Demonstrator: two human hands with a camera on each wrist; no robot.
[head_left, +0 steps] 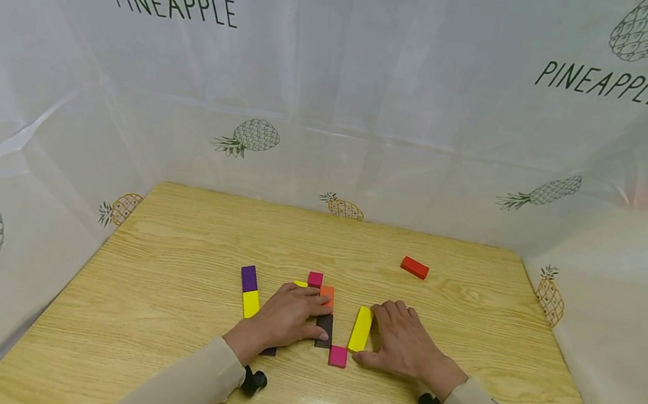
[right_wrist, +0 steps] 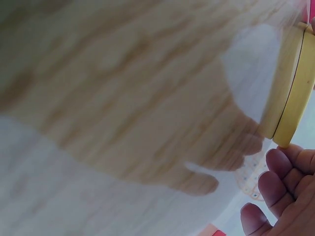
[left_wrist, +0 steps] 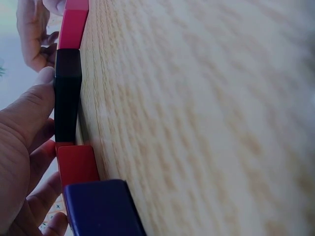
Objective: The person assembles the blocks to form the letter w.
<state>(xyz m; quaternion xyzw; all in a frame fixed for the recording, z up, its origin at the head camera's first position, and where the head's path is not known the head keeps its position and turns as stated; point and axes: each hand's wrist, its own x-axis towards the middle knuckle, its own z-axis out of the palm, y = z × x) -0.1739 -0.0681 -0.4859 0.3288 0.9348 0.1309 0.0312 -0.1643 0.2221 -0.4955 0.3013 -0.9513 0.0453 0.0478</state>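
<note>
My left hand [head_left: 290, 313] lies over a group of coloured wooden blocks, its fingers across the orange block [head_left: 327, 294]. Its thumb touches the black block [left_wrist: 68, 98], which adjoins the orange one. My right hand [head_left: 403, 342] holds a long yellow block [head_left: 360, 329] by its two ends, thumb at the near end and index finger at the far end. Just left of that thumb lies a pink block [head_left: 338, 357], at the black block's near corner. Another pink block [head_left: 315, 278] and a sliver of yellow block [head_left: 300, 284] show beyond the left fingers.
Left of my left hand, a purple block [head_left: 249, 278] joins a yellow block [head_left: 250, 303]; a dark block [head_left: 270, 351] pokes out below the wrist. A red block [head_left: 414, 267] lies farther back on the wooden table [head_left: 197, 238]. Pineapple-printed curtains [head_left: 341, 92] surround it.
</note>
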